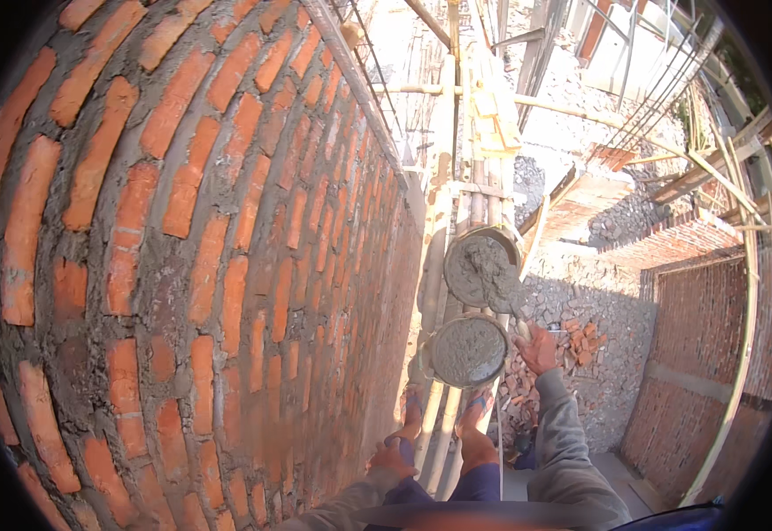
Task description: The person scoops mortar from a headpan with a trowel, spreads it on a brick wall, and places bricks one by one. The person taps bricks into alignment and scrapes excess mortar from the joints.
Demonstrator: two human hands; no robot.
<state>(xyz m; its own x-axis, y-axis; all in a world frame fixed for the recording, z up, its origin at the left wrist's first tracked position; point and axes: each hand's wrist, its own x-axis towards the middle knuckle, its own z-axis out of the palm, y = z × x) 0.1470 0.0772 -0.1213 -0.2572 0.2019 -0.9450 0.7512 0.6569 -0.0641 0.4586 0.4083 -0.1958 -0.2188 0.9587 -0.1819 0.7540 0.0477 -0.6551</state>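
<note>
My right hand [538, 347] is closed round the handle of a trowel [523, 329]. The trowel's blade reaches over the farther of two round containers, and a lump of wet mortar [495, 276] covers it. That farther container [450, 265] holds grey mortar with a rough surface. Right in front of my feet stands the nearer container [429, 361], with smoother wet mortar inside. My left hand [390, 462] lies on my left knee with nothing in it; its fingers show only in part.
A brick wall [226, 257] with mortar joints rises close on my left. I am on a narrow scaffold of bamboo poles [446, 416]. Far below on the right lie broken bricks [580, 341] and rubble. Bamboo rails [572, 108] and low brick walls [695, 345] stand beyond.
</note>
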